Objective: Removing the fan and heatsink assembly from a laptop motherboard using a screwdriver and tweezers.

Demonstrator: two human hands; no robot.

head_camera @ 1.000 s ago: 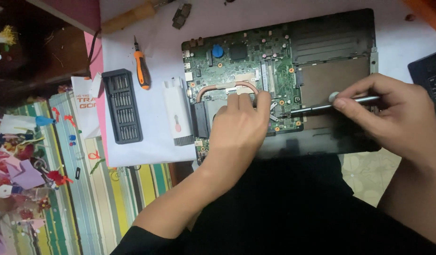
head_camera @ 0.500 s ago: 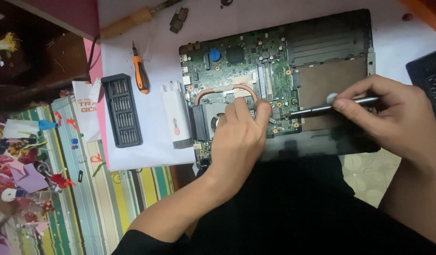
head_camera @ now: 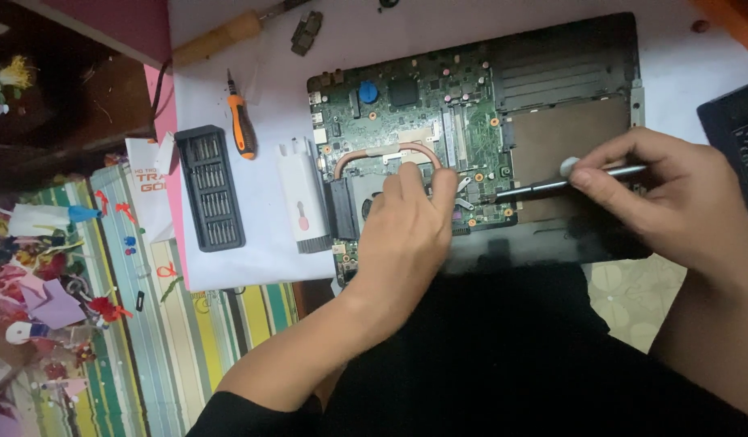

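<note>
Meanwhile right hand [head_camera: 673, 202] holds screwdriver [head_camera: 552, 184] on motherboard [head_camera: 414, 105] (left hand [head_camera: 402, 235] steadying).

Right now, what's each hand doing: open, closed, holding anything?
Left hand: holds nothing, fingers pressed on the motherboard.
Right hand: closed on a screwdriver, tip at the board.

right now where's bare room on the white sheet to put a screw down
Bare white sheet lies between the orange screwdriver and the white tool, and above the laptop base along the top edge. It is crowded by the bit case and under both hands.
</note>
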